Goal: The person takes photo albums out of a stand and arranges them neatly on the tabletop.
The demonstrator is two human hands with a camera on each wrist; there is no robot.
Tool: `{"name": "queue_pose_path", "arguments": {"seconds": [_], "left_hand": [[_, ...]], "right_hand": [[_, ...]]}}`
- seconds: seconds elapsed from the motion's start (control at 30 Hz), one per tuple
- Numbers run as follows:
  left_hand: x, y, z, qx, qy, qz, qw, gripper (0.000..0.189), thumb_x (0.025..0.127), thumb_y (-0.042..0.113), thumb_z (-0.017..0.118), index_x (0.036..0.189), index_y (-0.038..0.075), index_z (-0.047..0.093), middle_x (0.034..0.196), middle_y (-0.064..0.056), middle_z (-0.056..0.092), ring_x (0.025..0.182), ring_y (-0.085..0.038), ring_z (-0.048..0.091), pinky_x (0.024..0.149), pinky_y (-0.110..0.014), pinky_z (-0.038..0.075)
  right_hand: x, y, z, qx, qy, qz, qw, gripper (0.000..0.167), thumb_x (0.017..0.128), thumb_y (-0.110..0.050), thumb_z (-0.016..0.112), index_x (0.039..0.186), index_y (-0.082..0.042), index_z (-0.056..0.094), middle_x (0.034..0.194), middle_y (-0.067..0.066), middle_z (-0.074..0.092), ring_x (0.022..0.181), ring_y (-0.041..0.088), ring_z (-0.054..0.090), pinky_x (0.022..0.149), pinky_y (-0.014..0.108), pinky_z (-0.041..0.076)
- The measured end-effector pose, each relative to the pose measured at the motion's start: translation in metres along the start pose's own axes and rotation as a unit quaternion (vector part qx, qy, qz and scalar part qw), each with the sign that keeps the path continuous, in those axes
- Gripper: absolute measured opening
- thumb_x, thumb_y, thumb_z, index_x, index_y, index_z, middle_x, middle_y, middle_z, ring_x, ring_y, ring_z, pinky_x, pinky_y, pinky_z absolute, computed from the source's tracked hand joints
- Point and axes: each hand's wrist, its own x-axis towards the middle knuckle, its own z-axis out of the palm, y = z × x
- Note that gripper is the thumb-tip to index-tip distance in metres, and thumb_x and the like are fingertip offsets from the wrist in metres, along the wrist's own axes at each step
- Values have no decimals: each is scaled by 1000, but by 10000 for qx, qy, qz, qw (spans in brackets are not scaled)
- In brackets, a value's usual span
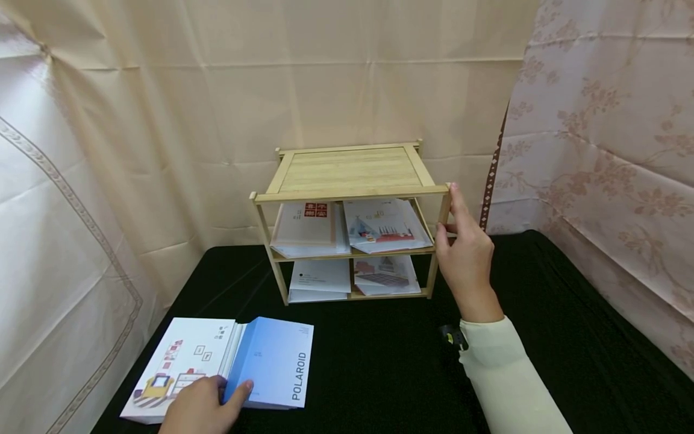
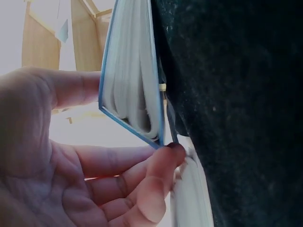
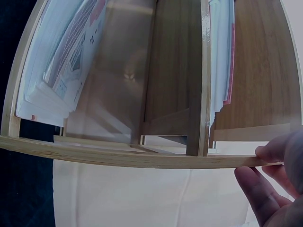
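Four stacks of booklets already lie in the wooden rack (image 1: 351, 220), two on the middle shelf and two on the bottom one; its top board is bare. Two booklets remain on the black table (image 1: 379, 367), at about seven o'clock from the rack, so the sorting looks mostly done with these two left.

At far left lies the white booklet (image 1: 176, 364), with the blue booklet (image 1: 276, 361) overlapping its right edge. The left hand (image 1: 203, 407) rests at their near edges, thumb on the blue cover and fingers curled under it; the wrist view shows the booklet pinched and lifted slightly.

At three o'clock of the rack, the right hand (image 1: 465, 256) holds the front right post (image 1: 441, 232), forefinger straight up to the top rail, thumb against the post.
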Motion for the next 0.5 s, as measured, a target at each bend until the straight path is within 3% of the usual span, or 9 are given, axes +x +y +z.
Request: {"name": "queue_pose_path", "arguments": {"seconds": [0.13,0.5], "left_hand": [[-2,4,1,32,-42,15,10000,66,94,57,66,94,-9,71,75,-8,66,67,-20,63,64,-38,53],[-2,8,6,253,70,125,9996,59,95,51,67,87,-7,70,76,-10,62,68,-21,61,65,-40,54]], "right_hand": [[0,-1,0,9,-8,24,10000,84,91,2,74,162,-26,37,140,18,65,85,36,77,60,48,63],[0,-2,-1,7,10,46,10000,81,92,0,74,161,-24,39,135,19,68,82,36,77,58,48,62]]}}
